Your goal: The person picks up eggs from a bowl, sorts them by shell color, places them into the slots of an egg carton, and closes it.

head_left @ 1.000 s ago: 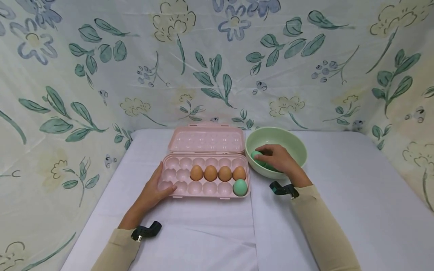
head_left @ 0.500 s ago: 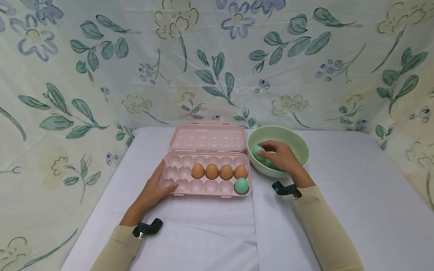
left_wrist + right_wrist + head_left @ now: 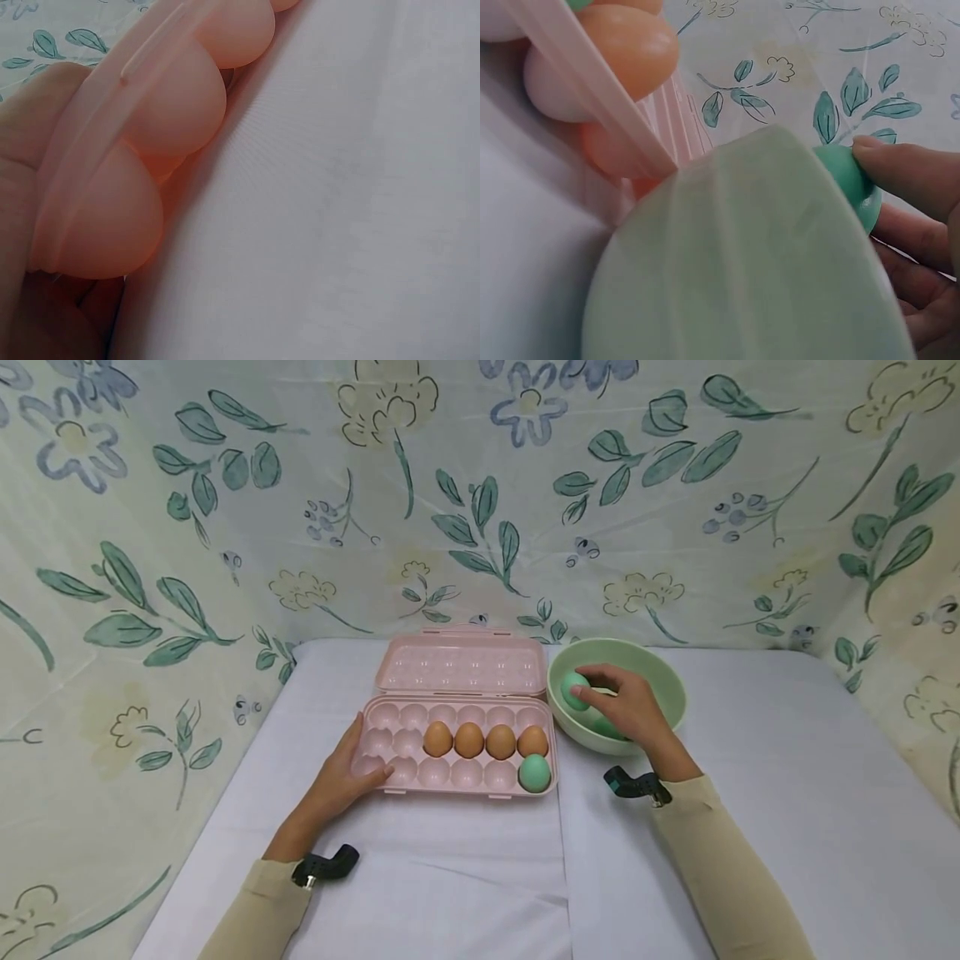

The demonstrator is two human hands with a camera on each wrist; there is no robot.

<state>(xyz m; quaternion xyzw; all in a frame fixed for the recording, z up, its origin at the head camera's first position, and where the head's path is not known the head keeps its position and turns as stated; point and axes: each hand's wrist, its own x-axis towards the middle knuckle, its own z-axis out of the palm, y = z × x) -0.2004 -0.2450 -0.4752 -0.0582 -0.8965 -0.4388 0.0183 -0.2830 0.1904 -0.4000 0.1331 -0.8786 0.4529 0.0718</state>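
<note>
smooth green egg (image 3: 576, 691), pinched by the right grip (image 3: 630, 707) at the round pale-green bowl (image 3: 662, 681), could drop if pressure slackens; the left grip (image 3: 335, 783) clasps the pink plastic carton (image 3: 466, 772).

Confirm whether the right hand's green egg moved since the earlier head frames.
Yes: the held green egg rose slightly in the head view, judged against the light-green bowl.

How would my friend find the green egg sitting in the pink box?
On the white-covered table, find the open pink box. Go to the row farthest from its lid, at the right end. The green egg sits there, the only green one; the box's other four eggs are brown.
</note>
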